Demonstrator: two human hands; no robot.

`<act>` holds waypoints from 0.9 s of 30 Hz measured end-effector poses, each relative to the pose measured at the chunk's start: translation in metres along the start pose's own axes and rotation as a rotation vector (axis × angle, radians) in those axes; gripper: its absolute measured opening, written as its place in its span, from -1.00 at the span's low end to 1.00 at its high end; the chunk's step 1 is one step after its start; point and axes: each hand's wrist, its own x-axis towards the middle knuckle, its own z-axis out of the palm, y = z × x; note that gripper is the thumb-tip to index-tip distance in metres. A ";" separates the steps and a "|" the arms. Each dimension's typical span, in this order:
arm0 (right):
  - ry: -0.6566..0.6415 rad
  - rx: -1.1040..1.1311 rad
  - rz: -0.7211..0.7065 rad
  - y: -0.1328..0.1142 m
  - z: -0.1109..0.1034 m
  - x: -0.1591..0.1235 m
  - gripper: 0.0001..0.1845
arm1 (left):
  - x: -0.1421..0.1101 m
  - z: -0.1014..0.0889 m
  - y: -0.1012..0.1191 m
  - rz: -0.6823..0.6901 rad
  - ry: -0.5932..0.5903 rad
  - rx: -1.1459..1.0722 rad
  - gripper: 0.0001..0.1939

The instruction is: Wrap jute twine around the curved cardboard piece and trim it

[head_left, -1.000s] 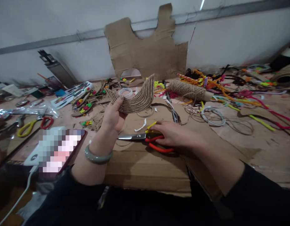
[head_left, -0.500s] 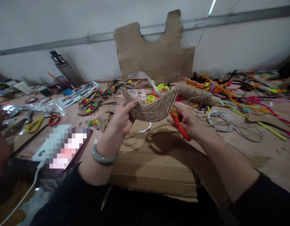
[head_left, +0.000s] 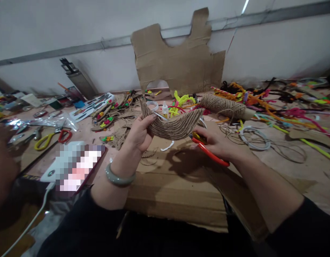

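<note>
A crescent-shaped piece (head_left: 172,127) covered in rows of brown jute twine is held up over the cardboard. My left hand (head_left: 139,134) pinches its left end, with the thumb on the front. My right hand (head_left: 217,142) is closed around scissors (head_left: 213,154) with red and yellow handles, just beyond the right end of the piece. The scissors point left behind the crescent, which hides much of the blades. A silver sliver, seemingly a blade, shows above its curved upper edge.
Cardboard (head_left: 170,185) lies in front of me; a cut cardboard sheet (head_left: 178,64) leans on the wall. A twine spool (head_left: 223,106), pipe cleaners (head_left: 250,96) and a white coil (head_left: 254,138) lie rightward. Leftward are a phone (head_left: 83,171), pliers (head_left: 44,141) and another person's blurred hand (head_left: 4,157).
The scissors have turned so their blades lie lower and flatter behind the crescent, and the red handle has swung out to the right. My left hand keeps its hold; the view has shifted slightly.
</note>
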 end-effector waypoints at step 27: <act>0.003 -0.124 0.038 -0.013 0.000 -0.003 -0.38 | 0.006 -0.003 0.001 0.042 0.050 -0.001 -0.88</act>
